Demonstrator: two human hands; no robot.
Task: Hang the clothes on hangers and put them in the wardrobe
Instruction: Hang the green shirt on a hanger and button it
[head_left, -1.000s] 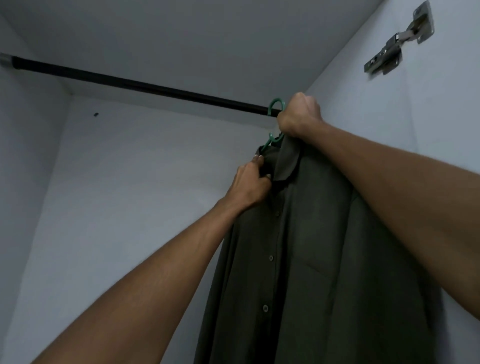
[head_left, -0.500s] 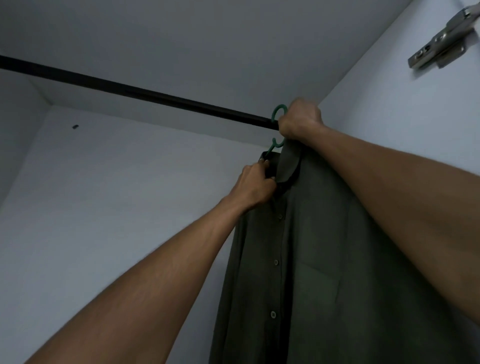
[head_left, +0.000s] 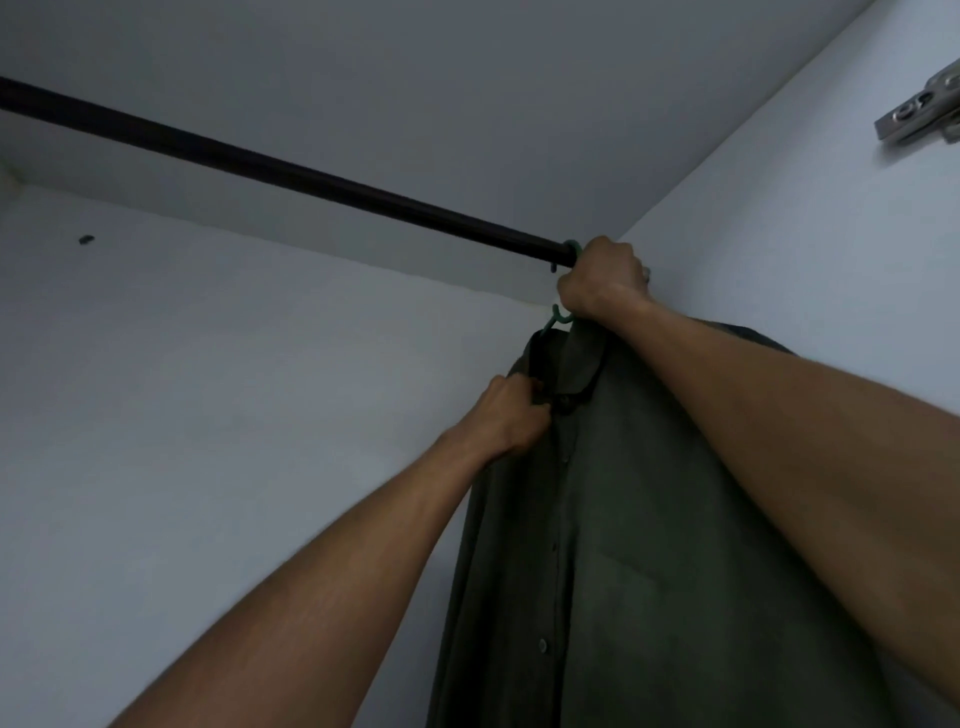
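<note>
The dark green shirt is hung on a green hanger (hook over the wardrobe rod). The hanger neck is gripped by the right hand; the collar is pinched by the left hand.

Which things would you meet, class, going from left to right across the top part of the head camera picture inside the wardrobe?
Small dark mark on the back wall → black rail → green hanger hook → right hand gripping the hanger → metal door hinge.
</note>
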